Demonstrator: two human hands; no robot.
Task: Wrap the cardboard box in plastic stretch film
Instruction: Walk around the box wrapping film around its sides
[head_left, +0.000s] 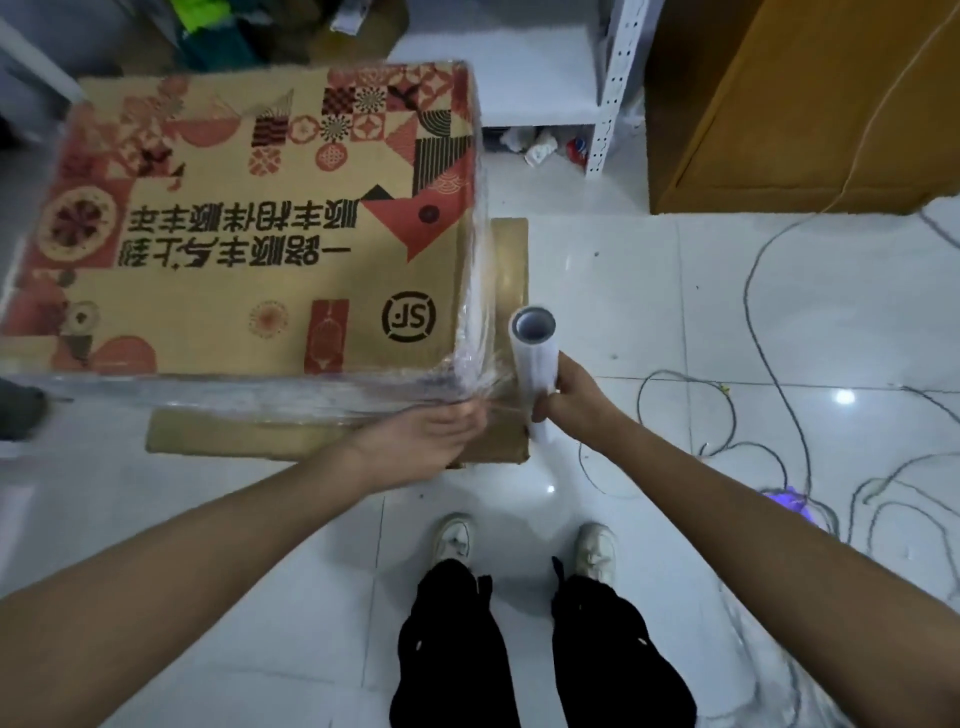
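A large cardboard box (249, 228) printed with red and black patterns fills the upper left. Clear stretch film (472, 322) clings to its near and right sides. My right hand (576, 395) grips an upright white roll of stretch film (535, 358) just off the box's near right corner. A short span of film runs from the roll to that corner. My left hand (421, 441) reaches to the same corner with fingers extended along the stretched film; blur hides whether it pinches the film.
The box sits on a flat cardboard sheet (506, 260) on a white tiled floor. Loose grey cables (769, 322) snake across the floor at right. A wooden cabinet (800, 104) and a white metal shelf (613, 88) stand behind. My shoes (524, 545) are below.
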